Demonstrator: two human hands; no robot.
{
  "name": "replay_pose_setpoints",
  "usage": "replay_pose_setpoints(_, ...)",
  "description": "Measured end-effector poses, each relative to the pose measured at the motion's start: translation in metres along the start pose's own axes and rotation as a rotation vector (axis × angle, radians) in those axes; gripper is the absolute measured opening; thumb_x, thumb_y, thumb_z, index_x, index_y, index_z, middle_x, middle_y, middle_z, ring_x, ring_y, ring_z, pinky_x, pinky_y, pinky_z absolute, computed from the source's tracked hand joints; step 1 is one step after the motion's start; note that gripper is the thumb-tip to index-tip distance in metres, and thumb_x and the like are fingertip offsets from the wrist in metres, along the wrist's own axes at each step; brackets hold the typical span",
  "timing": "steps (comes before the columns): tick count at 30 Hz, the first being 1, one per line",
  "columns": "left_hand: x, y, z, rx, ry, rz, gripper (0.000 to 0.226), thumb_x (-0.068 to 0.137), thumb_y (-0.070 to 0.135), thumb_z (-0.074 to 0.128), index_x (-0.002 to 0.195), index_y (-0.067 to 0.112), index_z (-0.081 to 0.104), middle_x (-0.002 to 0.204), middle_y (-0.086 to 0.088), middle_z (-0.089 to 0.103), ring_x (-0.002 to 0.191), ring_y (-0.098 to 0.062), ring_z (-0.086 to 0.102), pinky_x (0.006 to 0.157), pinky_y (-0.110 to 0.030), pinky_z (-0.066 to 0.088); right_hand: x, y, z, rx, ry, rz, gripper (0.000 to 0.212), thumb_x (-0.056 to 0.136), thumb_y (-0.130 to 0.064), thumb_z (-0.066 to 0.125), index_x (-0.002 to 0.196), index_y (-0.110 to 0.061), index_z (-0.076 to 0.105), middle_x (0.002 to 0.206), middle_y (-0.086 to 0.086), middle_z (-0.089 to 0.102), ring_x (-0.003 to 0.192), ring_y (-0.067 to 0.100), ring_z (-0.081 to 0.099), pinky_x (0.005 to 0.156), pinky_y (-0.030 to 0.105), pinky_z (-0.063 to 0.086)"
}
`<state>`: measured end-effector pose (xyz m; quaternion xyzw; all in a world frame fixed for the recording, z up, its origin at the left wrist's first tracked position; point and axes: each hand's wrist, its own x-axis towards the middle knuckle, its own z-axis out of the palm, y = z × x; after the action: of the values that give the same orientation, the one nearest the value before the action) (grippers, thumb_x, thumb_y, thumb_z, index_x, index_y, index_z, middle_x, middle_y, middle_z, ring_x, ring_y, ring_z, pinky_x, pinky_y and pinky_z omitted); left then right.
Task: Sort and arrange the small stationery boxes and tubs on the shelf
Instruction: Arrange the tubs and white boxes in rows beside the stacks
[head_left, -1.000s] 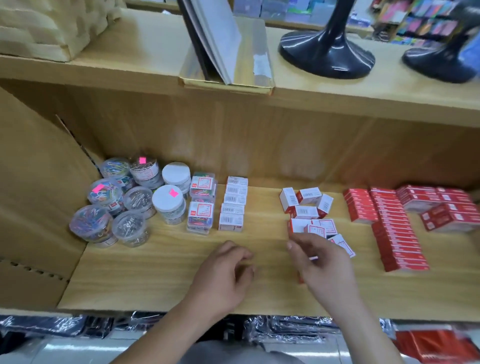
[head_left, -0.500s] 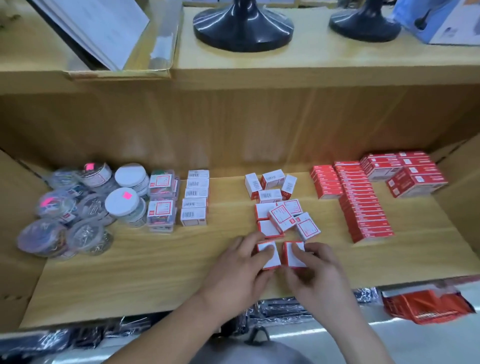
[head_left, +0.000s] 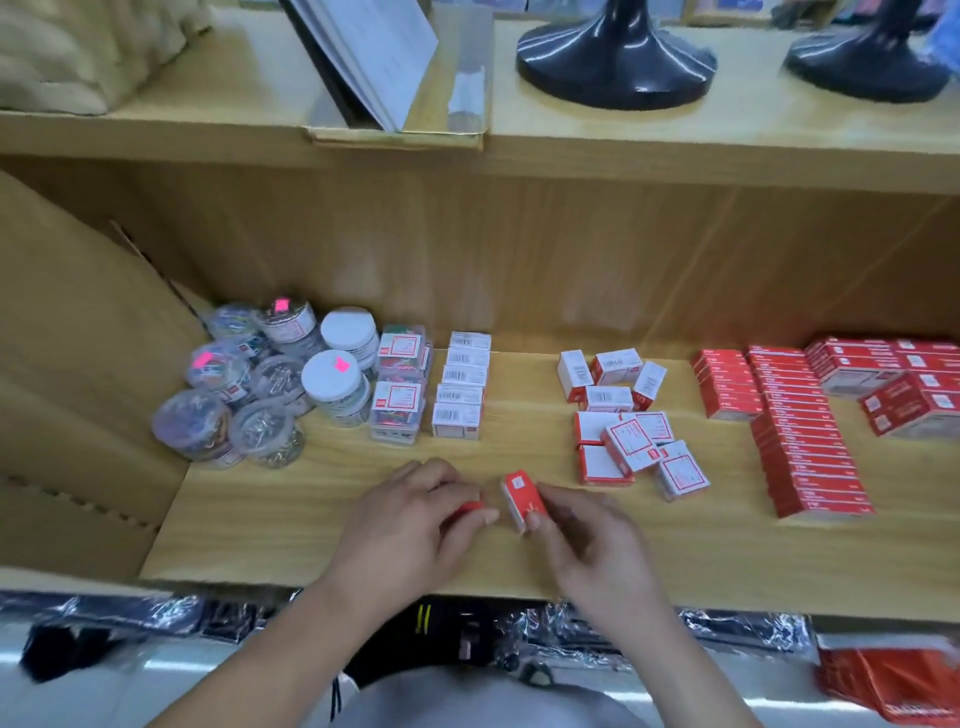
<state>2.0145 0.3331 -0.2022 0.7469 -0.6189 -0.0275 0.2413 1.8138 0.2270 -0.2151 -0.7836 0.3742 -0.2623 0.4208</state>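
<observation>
My right hand (head_left: 592, 551) pinches a small red and white box (head_left: 521, 498), tilted up on edge above the wooden shelf (head_left: 291, 519). My left hand (head_left: 415, 525) grips a second small red box (head_left: 470, 508), mostly hidden under the fingers. Both hands are near the shelf's front middle. Behind them lies a loose jumble of the same red and white boxes (head_left: 631, 441). A neat column of white barcode boxes (head_left: 462, 384) stands further left, next to clear boxes of coloured clips (head_left: 399, 395). Round tubs of clips and pins (head_left: 260, 384) cluster at far left.
Rows of flat red boxes (head_left: 800, 436) and larger red packs (head_left: 893, 384) fill the right side. The upper shelf carries two black lamp bases (head_left: 615, 57), a leaning booklet (head_left: 374, 57) and a woven item. A cardboard divider (head_left: 67, 364) closes the left end.
Each hand has picked a small red box off the shelf and carried it left of the pile; the right one is now turned on edge. The camera view has shifted.
</observation>
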Motion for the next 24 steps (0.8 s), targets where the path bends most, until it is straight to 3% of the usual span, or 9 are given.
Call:
replay_pose_setpoints(3, 0.009, -0.006, 0.000, -0.061, -0.041, -0.211, 0.039, 0.095, 0.062, 0.045, 0.098, 0.034, 0.072, 0.090, 0.014, 0.060, 0.084, -0.013, 0.063, 0.067, -0.030, 0.052, 0.007, 0.009, 0.001, 0.032, 0.031, 0.016, 0.022, 0.089, -0.025, 0.068, 0.107, -0.038, 0.072, 0.102, -0.024, 0.071, 0.096, 0.003, 0.067, 0.088, 0.027, 0.052)
replay_pose_setpoints(6, 0.014, -0.010, 0.002, -0.285, -0.002, -0.356, 0.032, 0.100, 0.050, 0.044, 0.101, 0.030, 0.068, 0.089, 0.012, 0.065, 0.085, -0.011, 0.061, 0.075, -0.032, 0.050, 0.009, 0.009, 0.002, 0.095, 0.039, 0.050, 0.028, 0.094, -0.016, 0.068, 0.109, -0.040, 0.068, 0.107, -0.024, 0.071, 0.103, 0.000, 0.066, 0.092, 0.020, 0.050)
replay_pose_setpoints(9, -0.002, -0.015, 0.003, -0.579, 0.039, -0.476, 0.013, 0.099, 0.035, 0.057, 0.107, 0.034, 0.068, 0.095, 0.014, 0.068, 0.089, -0.002, 0.062, 0.083, -0.026, 0.050, 0.008, 0.007, 0.001, 0.133, 0.074, 0.103, 0.021, 0.094, -0.028, 0.063, 0.110, -0.041, 0.068, 0.111, -0.024, 0.071, 0.109, -0.001, 0.064, 0.094, 0.016, 0.047)
replay_pose_setpoints(11, -0.015, -0.020, 0.002, -0.759, -0.004, -0.470, 0.033, 0.087, 0.025, 0.067, 0.119, 0.035, 0.066, 0.102, 0.016, 0.068, 0.092, -0.003, 0.064, 0.083, -0.022, 0.050, 0.007, 0.009, 0.000, 0.161, 0.067, 0.136, 0.024, 0.089, -0.038, 0.066, 0.113, -0.039, 0.069, 0.106, -0.020, 0.071, 0.102, 0.001, 0.065, 0.089, 0.016, 0.048)
replay_pose_setpoints(14, -0.020, -0.025, 0.006, -0.734, -0.032, -0.384, 0.055, 0.077, 0.015, 0.073, 0.129, 0.028, 0.063, 0.104, 0.020, 0.061, 0.082, -0.002, 0.060, 0.073, -0.016, 0.047, 0.006, 0.010, 0.003, 0.097, 0.045, 0.103, 0.042, 0.079, -0.024, 0.084, 0.118, -0.029, 0.069, 0.092, -0.008, 0.067, 0.083, 0.013, 0.063, 0.075, 0.019, 0.050)
replay_pose_setpoints(18, -0.009, -0.025, 0.013, -0.799, -0.015, -0.487, 0.040, 0.083, 0.026, 0.076, 0.119, 0.038, 0.068, 0.093, 0.010, 0.068, 0.079, -0.010, 0.060, 0.076, -0.023, 0.051, 0.009, 0.007, 0.004, 0.229, 0.092, 0.183, 0.031, 0.082, -0.012, 0.081, 0.100, -0.035, 0.071, 0.082, -0.006, 0.070, 0.071, 0.009, 0.061, 0.068, 0.020, 0.051)
replay_pose_setpoints(21, -0.006, -0.029, 0.009, -0.925, -0.017, -0.551, 0.045, 0.091, 0.015, 0.075, 0.130, 0.033, 0.061, 0.097, 0.011, 0.073, 0.084, -0.009, 0.062, 0.083, -0.018, 0.050, 0.013, 0.007, 0.005, 0.345, 0.125, 0.275, 0.032, 0.085, -0.013, 0.078, 0.110, -0.030, 0.069, 0.084, -0.004, 0.072, 0.073, 0.006, 0.063, 0.072, 0.013, 0.050)
replay_pose_setpoints(24, -0.006, -0.040, 0.007, -0.961, -0.046, -0.569, 0.041, 0.093, 0.016, 0.073, 0.131, 0.027, 0.064, 0.106, -0.001, 0.074, 0.097, -0.026, 0.067, 0.091, -0.028, 0.054, 0.013, 0.010, 0.008, 0.326, 0.122, 0.293, 0.035, 0.086, -0.016, 0.077, 0.119, -0.024, 0.068, 0.092, -0.003, 0.074, 0.080, 0.006, 0.065, 0.077, 0.014, 0.051)
